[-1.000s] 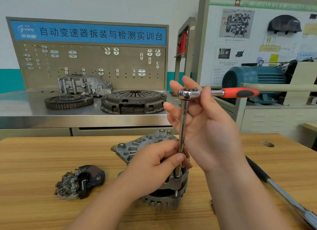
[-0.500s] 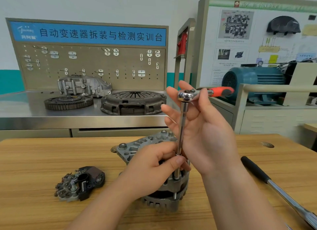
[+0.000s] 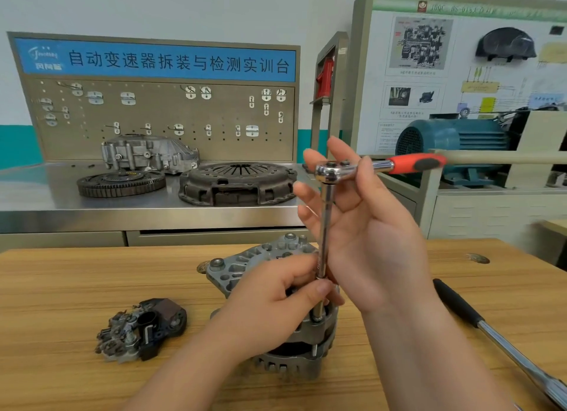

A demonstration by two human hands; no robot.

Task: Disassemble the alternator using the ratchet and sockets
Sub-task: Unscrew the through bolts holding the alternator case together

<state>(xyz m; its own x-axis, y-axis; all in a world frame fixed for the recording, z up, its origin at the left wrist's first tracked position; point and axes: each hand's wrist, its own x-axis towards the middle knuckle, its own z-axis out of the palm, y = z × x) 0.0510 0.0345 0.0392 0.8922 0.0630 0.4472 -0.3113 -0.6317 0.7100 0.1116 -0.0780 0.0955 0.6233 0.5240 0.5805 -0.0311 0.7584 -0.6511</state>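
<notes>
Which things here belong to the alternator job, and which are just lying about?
In use: alternator, ratchet, extension bar, left hand pinching the bar, right hand holding the ratchet head.
Lying about: small black part, long-handled bar, flywheel, clutch cover, grey housing, blue motor.

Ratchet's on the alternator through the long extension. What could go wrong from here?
The right hand holds the ratchet only lightly at its head, atop a long extension bar pinched low by the left hand; it could tilt and slip off its seat. The alternator stands unclamped on the table, so it may twist or tip.
</notes>
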